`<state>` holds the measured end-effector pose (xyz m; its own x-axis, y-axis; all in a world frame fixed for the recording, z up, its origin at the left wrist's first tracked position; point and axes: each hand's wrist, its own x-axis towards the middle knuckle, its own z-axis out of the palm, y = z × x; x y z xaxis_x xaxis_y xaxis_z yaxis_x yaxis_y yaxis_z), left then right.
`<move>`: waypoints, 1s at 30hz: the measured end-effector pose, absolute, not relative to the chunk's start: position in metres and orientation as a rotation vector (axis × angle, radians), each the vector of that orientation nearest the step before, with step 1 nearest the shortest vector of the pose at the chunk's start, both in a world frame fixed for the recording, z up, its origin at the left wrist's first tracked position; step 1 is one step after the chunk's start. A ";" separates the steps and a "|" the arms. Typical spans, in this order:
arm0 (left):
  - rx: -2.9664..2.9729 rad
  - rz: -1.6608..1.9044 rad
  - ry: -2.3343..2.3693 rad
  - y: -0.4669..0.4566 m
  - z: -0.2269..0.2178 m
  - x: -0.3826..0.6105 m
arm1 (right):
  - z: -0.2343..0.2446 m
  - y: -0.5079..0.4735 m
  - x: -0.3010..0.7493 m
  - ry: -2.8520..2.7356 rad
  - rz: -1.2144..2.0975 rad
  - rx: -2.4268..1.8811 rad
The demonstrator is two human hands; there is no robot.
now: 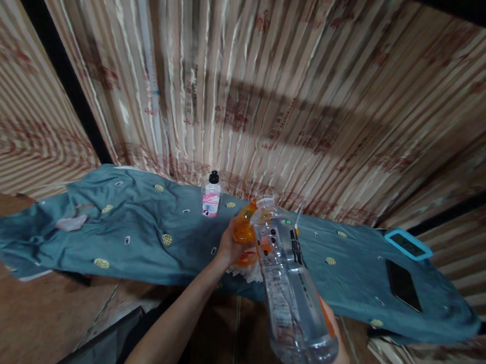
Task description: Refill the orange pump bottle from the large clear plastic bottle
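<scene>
My left hand [226, 249] is closed around a see-through orange bottle [244, 227], which stands above the middle of the cloth-covered table. A large clear plastic bottle [291, 289] with printed labels is held near its base by my right hand [332, 360]. This bottle is tilted, its mouth pointing away from me and lying close to the top of the orange bottle. Whether liquid is flowing between them I cannot tell. Crumpled white material [256, 273] lies below the orange bottle, partly hidden by the clear one.
A clear bottle with a pink label and black cap [211, 197] stands upright at the back. To the right lie a black phone [403, 285] and a blue-framed device [408, 244]. A whitish piece [71, 223] rests on the green tablecloth [144, 258]. Striped curtains [250, 93] hang behind.
</scene>
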<state>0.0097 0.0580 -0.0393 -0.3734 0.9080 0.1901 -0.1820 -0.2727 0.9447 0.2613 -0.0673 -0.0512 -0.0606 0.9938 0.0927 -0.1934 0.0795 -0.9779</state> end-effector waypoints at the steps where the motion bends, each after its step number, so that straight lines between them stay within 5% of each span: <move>1: 1.012 1.750 1.165 0.058 -0.038 0.009 | -0.051 -0.067 0.262 -1.173 1.296 -0.960; 30: 1.043 1.719 1.265 0.069 -0.040 0.007 | -0.019 -0.075 0.238 -1.020 1.307 -0.955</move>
